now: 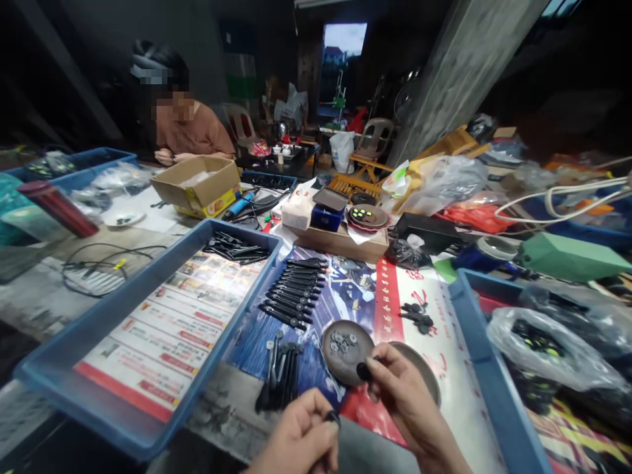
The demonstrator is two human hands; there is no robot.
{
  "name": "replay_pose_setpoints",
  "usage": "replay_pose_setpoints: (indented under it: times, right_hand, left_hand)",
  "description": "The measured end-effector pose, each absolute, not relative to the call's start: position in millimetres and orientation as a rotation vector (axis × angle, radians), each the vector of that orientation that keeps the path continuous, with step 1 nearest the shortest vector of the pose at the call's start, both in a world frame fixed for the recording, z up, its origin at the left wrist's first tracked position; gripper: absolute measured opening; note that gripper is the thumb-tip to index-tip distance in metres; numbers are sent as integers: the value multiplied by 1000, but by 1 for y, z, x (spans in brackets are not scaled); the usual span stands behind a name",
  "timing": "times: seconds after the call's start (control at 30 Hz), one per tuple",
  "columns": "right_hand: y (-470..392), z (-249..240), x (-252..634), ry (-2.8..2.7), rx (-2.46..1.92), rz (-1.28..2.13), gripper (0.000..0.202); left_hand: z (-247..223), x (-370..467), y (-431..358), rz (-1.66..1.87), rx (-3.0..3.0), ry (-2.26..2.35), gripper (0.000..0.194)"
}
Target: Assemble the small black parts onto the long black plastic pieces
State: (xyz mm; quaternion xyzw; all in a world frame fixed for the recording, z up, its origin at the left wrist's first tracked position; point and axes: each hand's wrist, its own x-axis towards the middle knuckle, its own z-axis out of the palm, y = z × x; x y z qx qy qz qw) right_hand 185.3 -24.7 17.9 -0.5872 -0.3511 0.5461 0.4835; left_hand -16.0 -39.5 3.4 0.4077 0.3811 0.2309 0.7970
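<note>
My left hand [303,434] is closed near the table's front edge, pinching a small black piece [332,417] that is mostly hidden by the fingers. To its right, my right hand [402,388] pinches a small black part with a rounded end [364,372]. This hand hovers over the edges of two brown round dishes; the nearer-left dish [330,365] contains several small grey discs [344,342], and the other dish [428,368] is partly hidden behind the hand. Just beyond my left hand lies a bundle of slim black parts [286,378] with round ends.
A row of black handle-like parts [296,289] lies beside a long blue tray [197,240]. Several black pieces [417,317] rest on the poster at right. Another blue tray [486,368] holds plastic bags. Across the table sits a person [197,131] behind a cardboard box [197,181].
</note>
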Motion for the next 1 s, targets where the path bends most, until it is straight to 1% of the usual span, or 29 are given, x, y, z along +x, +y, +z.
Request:
replay_pose_setpoints:
  times: [0.17,0.33,0.47,0.67,0.83,1.0]
  right_hand:
    - [-56,10,163,-572,-1294,1582,52]
    - [-58,14,156,-394,-1157,1736,52]
    - [-57,15,149,-386,-1144,1747,51]
    - [-57,15,146,-399,-1180,1689,52]
    - [-60,18,148,-410,-1217,1634,53]
    - [-66,18,147,-535,-1240,1632,51]
  left_hand:
    - [21,-8,-43,435,858,800,35]
    - [24,-9,-47,468,802,794,34]
    - [23,-12,-48,492,784,798,33]
    - [21,-14,-47,491,817,804,25]
    - [22,-15,-47,480,840,812,24]
    - [25,-16,-45,448,867,820,21]
